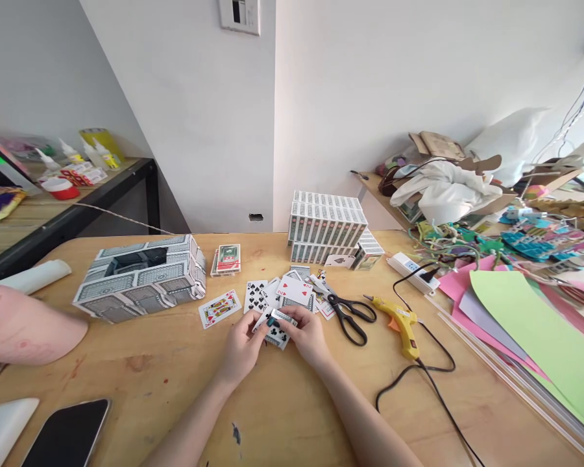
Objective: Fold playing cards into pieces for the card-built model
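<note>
Both hands meet at the middle of the wooden table over a playing card with black club marks (276,335). My left hand (244,346) pinches its left side, and my right hand (307,334) grips its upper right part. A small dark object (272,322), too small to name, shows between the thumbs. Just beyond lie loose cards, among them a two of hearts (294,291), a ten of spades (255,296) and a king (220,309). Black scissors (353,316) rest right of the cards, and a yellow glue gun (401,326) lies farther right.
A card-covered box (143,279) stands at the left, a stack of card packs (326,224) at the back. Around the right side are a power strip (413,273), black cable and coloured paper (535,337). A phone (68,434) and pink container (29,324) occupy the near left.
</note>
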Demonstrator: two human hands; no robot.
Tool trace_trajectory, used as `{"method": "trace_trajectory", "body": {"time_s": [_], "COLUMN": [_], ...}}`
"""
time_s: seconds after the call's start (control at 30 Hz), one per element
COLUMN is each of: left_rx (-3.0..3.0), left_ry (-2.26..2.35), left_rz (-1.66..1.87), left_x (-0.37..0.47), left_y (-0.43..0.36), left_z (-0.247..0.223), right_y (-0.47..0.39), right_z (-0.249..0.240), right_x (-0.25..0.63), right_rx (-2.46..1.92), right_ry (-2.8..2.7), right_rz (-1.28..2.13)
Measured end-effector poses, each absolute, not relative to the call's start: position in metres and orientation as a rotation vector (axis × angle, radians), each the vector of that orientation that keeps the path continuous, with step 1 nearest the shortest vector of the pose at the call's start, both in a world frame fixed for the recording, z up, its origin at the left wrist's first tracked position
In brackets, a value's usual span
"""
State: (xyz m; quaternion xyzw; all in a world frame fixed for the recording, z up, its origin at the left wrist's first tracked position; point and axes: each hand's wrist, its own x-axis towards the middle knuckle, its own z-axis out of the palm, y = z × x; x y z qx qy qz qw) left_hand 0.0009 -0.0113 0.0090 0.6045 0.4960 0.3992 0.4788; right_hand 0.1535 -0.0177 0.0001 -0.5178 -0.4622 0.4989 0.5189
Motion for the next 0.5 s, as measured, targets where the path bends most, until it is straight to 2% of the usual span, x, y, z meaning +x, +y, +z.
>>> {"method": "trace_trajectory", "body": {"time_s": [0.17, 0.5], "left_rx": [1.416, 1.313], "left_ry": [1.312, 1.332], "left_rz": [1.134, 1.183], "left_x": [0.0001, -0.0011], "left_y": [-0.0086, -0.0034], "left_z": [0.0082, 0.0063], "right_y": [-0.0163, -0.0176], "right_z": [0.0011, 0.0015], "right_x": [0.1556, 0.1526], "right_rx": [-1.189, -1.210], "right_ry": [-1.047, -1.026], "right_rz": [1.342, 1.304]}}
